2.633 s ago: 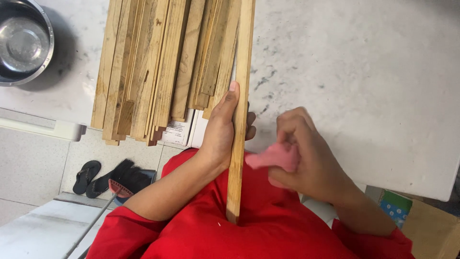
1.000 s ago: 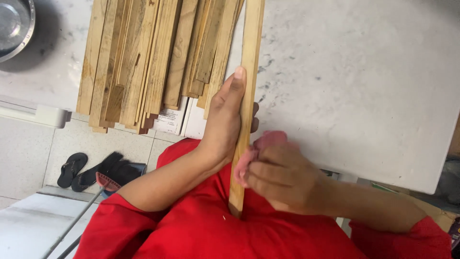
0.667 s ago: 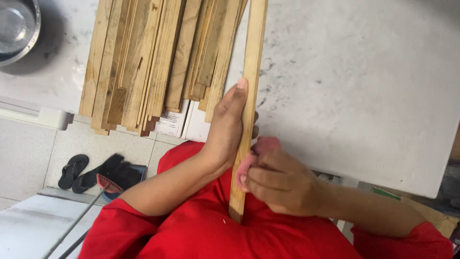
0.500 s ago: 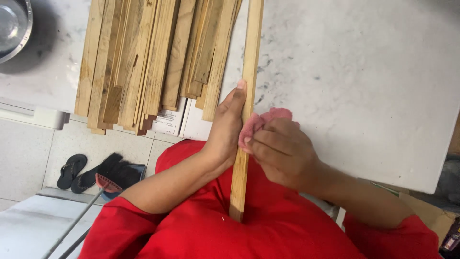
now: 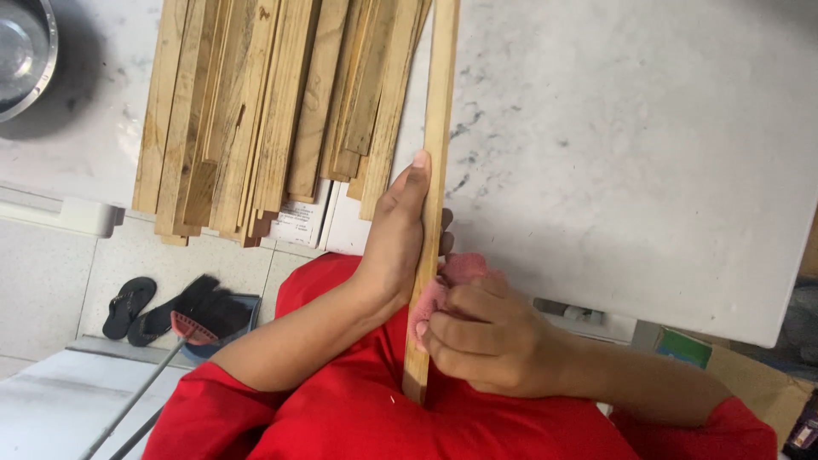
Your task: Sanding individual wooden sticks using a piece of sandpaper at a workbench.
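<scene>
My left hand (image 5: 399, 238) grips a long thin wooden strip (image 5: 436, 128) that runs from my red shirt up over the white marble table (image 5: 630, 145). Its thumb lies along the strip's left face. My right hand (image 5: 486, 336) is closed on a pink cloth (image 5: 456, 274) and presses it against the strip's lower right side, just below my left hand. The strip's near end rests against my body.
A stack of several similar wooden strips (image 5: 256, 111) lies on the table to the left. A steel bowl (image 5: 21, 51) sits at the top left corner. Below the table edge, black sandals (image 5: 128, 307) and a broom (image 5: 200, 315) lie on the tiled floor. A cardboard box (image 5: 750, 383) stands at the lower right.
My right hand with the pink cloth has slid back down the strip toward my body after moving up it. My left hand keeps its hold.
</scene>
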